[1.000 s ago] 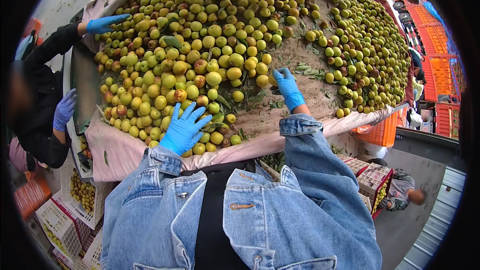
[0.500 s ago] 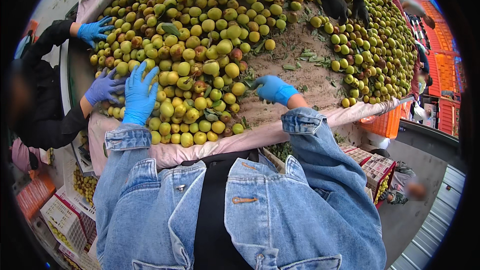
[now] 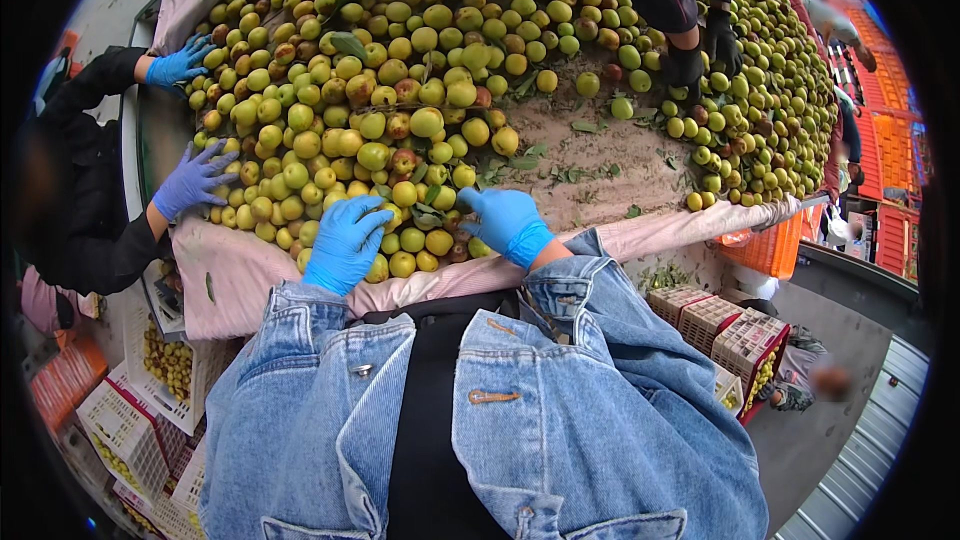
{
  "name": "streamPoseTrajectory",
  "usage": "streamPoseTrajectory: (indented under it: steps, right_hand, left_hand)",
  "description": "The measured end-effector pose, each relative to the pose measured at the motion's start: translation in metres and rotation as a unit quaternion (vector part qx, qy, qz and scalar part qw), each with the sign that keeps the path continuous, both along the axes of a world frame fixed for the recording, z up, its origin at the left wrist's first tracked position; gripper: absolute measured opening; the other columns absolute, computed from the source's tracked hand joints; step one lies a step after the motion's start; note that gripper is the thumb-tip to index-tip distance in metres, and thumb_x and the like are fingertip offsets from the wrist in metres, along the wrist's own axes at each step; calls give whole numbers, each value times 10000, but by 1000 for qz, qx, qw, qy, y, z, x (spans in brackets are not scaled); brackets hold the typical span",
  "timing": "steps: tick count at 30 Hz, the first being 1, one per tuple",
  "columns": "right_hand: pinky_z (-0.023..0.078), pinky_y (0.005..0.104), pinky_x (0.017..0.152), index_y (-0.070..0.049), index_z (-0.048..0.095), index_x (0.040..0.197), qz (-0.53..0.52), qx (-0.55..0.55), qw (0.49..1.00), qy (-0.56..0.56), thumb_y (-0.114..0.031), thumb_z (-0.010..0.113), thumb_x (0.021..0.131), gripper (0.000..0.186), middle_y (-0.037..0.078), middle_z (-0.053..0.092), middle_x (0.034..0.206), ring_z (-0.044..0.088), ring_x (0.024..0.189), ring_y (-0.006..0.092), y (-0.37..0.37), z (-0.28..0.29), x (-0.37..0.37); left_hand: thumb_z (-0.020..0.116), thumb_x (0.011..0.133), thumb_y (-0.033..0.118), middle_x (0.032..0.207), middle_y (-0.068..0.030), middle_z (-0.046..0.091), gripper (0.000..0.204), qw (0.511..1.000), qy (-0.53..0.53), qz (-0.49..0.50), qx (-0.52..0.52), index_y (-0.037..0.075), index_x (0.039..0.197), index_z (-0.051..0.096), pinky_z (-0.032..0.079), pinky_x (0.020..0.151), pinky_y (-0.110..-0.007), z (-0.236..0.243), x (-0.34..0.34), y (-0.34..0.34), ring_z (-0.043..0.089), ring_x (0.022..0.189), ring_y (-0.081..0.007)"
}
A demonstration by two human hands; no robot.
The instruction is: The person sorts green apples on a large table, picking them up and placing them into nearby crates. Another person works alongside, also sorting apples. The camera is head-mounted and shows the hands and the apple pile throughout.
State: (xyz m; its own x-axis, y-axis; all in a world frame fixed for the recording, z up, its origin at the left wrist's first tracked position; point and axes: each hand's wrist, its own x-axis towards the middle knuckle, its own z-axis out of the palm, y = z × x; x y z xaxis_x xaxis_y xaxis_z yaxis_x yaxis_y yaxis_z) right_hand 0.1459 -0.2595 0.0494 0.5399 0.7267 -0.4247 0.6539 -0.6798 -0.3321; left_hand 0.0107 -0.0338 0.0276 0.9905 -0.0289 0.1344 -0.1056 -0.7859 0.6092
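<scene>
A heap of round green-yellow fruits [image 3: 330, 145], many with reddish-brown patches, lies on a cloth-lined table, with loose leaves [image 3: 348, 44] among them. My left hand [image 3: 345, 243], in a blue glove, rests on the fruits at the near edge, its fingers bent and slightly apart. To its right, my right hand [image 3: 503, 223], also in a blue glove, reaches leftward at the heap's near right side, fingers apart beside several fruits. No fruit shows in the grasp of either hand. Some fingertips are hidden among the fruits.
At the left, a co-worker's purple glove [image 3: 193, 180] and blue glove [image 3: 180, 62] touch the heap. Another person's dark gloves [image 3: 684, 68] work at the far right heap [image 3: 765, 110]. A pink cloth edge [image 3: 235, 285] borders the table. Crates [image 3: 745, 345] stand below.
My left hand has moved right and nearer. My right hand has swung left from the bare cloth to the fruits. The far person's arms shifted, and a few fruits now lie on the bare patch.
</scene>
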Motion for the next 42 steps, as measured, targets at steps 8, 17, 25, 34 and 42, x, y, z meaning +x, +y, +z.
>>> streamPoseTrajectory:
  steps: [8, 17, 25, 34, 42]
  right_hand:
    - [483, 441, 629, -112, 570, 918, -23, 21, 999, 14, -297, 602, 790, 227, 113, 638, 791, 620, 746, 315, -1, -20, 4]
    - [488, 434, 680, -140, 556, 985, 31, -16, 998, 46, -304, 671, 735, 321, 102, 642, 880, 621, 818, 322, 1, -14, -10]
    - [502, 354, 743, -124, 547, 1169, -70, 61, 964, 250, -286, 667, 789, 430, 138, 631, 956, 622, 852, 233, -11, -21, -2]
    - [487, 263, 646, -14, 448, 1247, -186, 410, 548, 705, -380, 517, 912, 501, 108, 589, 1057, 584, 735, 169, -31, 20, 0]
    - [507, 254, 670, -24, 505, 1162, -343, 392, 635, 571, -219, 564, 903, 329, 69, 612, 991, 610, 849, 153, -39, 6, 20]
  left_hand:
    - [628, 772, 160, 1120, -42, 559, 257, 998, 11, -45, 31, 160, 1028, 620, 387, 911, -431, -3, -1, -7, 504, 1048, -278]
    - [595, 776, 227, 1356, -6, 411, 386, 969, 14, -141, 202, 283, 1158, 586, 181, 1068, -557, -22, 11, -32, 285, 1305, -327]
    - [594, 765, 195, 1318, -7, 432, 454, 978, -11, -134, 161, 306, 1203, 549, 230, 1044, -553, -28, 8, -27, 354, 1239, -333]
    - [571, 782, 172, 1259, -7, 466, 446, 975, -15, -117, 187, 285, 1212, 533, 260, 1018, -540, -22, 6, -26, 400, 1190, -306]
    - [622, 714, 146, 1271, -32, 450, 564, 965, 14, -124, 231, 270, 1251, 501, 207, 1037, -577, -21, 4, -21, 378, 1217, -324]
